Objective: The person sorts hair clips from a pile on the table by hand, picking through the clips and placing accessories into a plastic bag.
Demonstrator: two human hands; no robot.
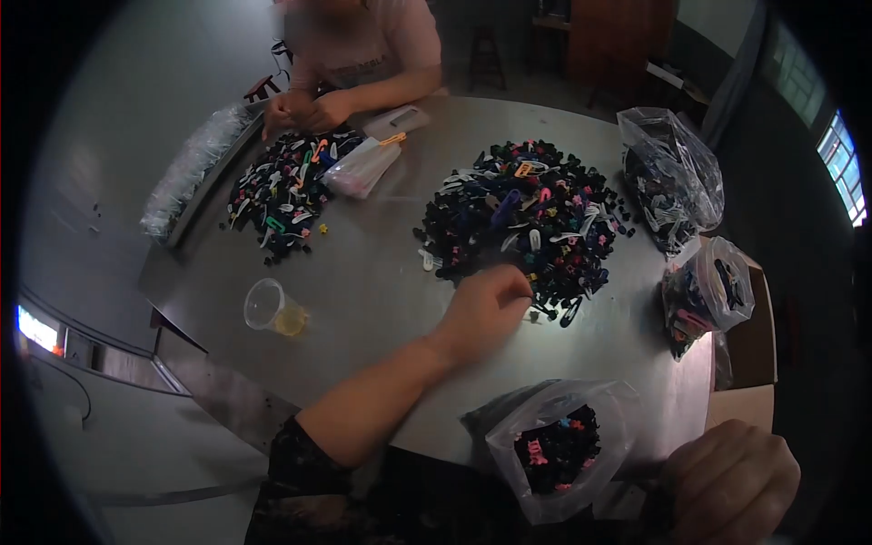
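Observation:
My left hand (486, 313) is closed in a pinch at the near edge of a large pile of hair clips (536, 213). Something small and dark shows at its fingertips, too small to name. The pile mixes black, white, pink and purple clips. My right hand (736, 481) is curled closed at the lower right, past the table edge; whatever its fingers hold, if anything, is hidden. Between my hands, close to me, stands an open clear plastic bag (613, 422) with small black and pink clips inside.
Across the metal table (363, 263), a person (368, 68) works at a second clip pile (286, 186). A clear plastic cup (265, 306) with yellowish liquid lies left. Filled bags (668, 177) and a tub-like bag (718, 286) stand right, beside a cardboard box (758, 341).

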